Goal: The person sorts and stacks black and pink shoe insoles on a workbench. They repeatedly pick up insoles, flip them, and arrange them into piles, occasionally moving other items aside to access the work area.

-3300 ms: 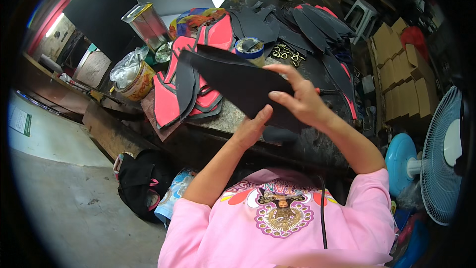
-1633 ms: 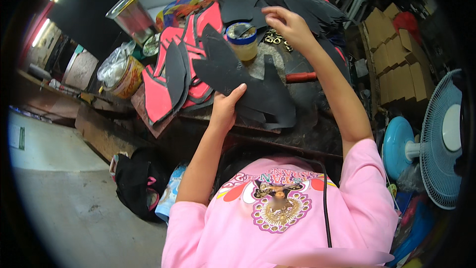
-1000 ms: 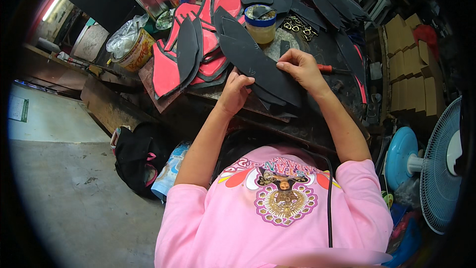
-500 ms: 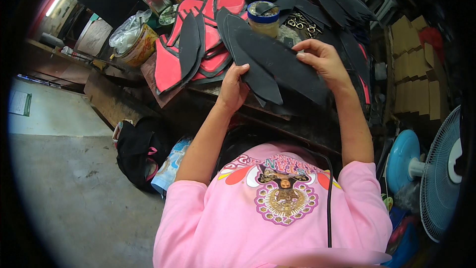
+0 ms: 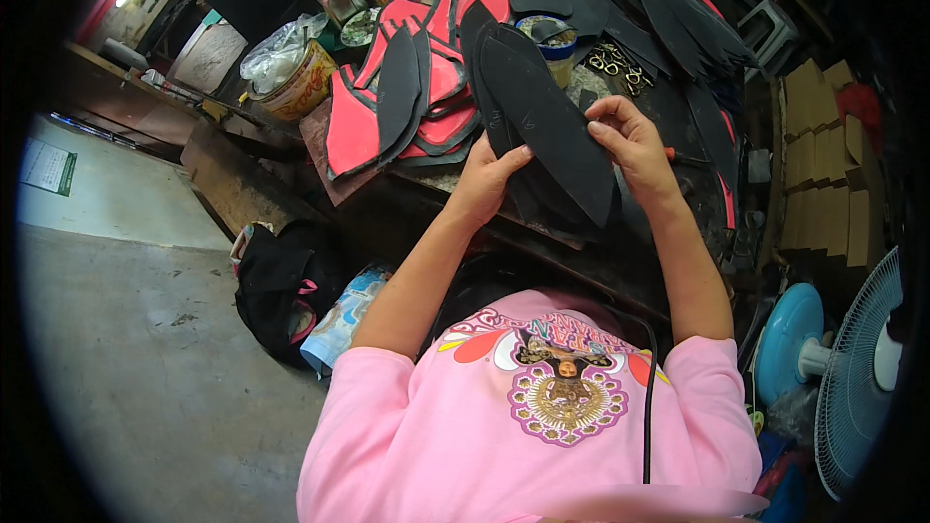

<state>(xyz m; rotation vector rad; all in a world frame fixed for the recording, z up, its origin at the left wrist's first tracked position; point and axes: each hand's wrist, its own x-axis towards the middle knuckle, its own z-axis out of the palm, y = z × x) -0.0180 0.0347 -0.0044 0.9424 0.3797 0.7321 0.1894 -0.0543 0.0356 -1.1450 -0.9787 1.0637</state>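
Note:
My left hand (image 5: 492, 176) is closed around a small stack of black, leaf-shaped cut pieces, its thumb pressing on top. The uppermost black piece (image 5: 542, 121) slants across the stack and bears faint light pen marks. At that piece's right edge, my right hand (image 5: 635, 143) is closed, thumb and forefinger pinching near the rim. Beyond the left hand lie pink-faced pieces with black borders (image 5: 354, 126), and two or more black pieces (image 5: 397, 87) rest on them. The lower part of the held stack is partly hidden by the left hand.
Behind the stack stands a jar with a blue rim (image 5: 560, 63), beside gold-coloured metal hardware (image 5: 620, 68). More black pieces (image 5: 678, 24) pile up at the back right. A red-tipped tool (image 5: 678, 155) lies past my right hand. A tub (image 5: 295, 82) stands left; a fan (image 5: 862, 368) stands right.
The top black piece has swung from jutting out to the right to lying more nearly over the stack. My right hand has come closer to the left, and the view has shifted slightly.

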